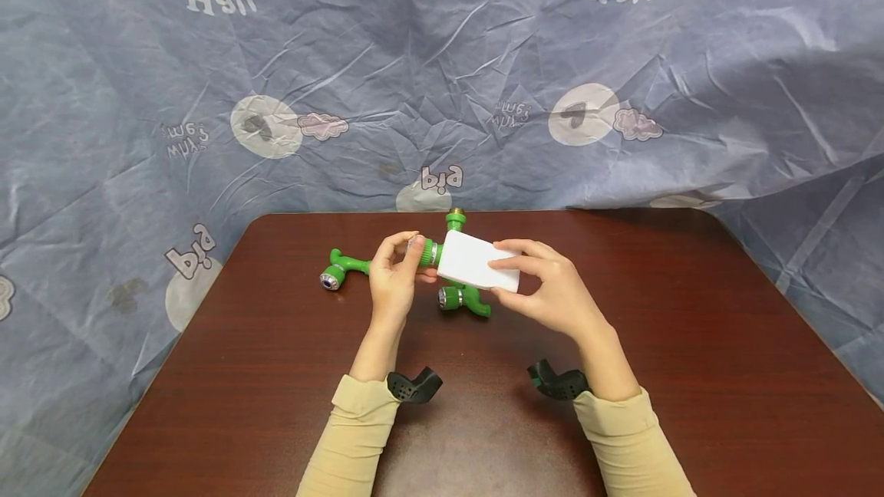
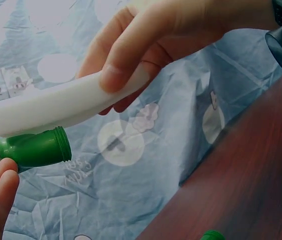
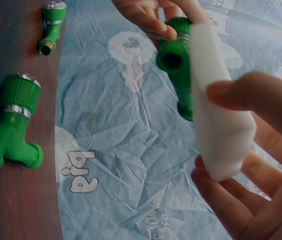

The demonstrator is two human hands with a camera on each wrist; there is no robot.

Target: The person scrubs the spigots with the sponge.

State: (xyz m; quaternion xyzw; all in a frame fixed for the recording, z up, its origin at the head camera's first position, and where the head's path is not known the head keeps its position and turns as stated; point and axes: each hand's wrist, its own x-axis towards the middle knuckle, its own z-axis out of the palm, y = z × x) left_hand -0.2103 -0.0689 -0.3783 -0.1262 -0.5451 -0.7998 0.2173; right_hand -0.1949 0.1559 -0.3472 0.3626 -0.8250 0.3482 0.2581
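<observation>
A green tap (image 1: 430,253) with a ribbed knob and a silver ring is held up over the table by my left hand (image 1: 395,274), whose thumb and fingers grip the knob end. My right hand (image 1: 552,286) pinches a white sponge (image 1: 470,261), a flat block, between thumb and fingers. In the left wrist view, the sponge (image 2: 46,110) lies along the tap's green body (image 2: 36,147), right at its surface. Seen from the right wrist, the tap's round opening faces the camera beside the sponge (image 3: 216,105). From the head, the sponge hides the middle of the tap.
Two more green taps lie on the dark red-brown table (image 1: 656,313): one tap (image 1: 334,274) left of my left hand, another tap (image 1: 453,297) below the sponge. A printed blue-grey cloth (image 1: 387,60) hangs behind the table.
</observation>
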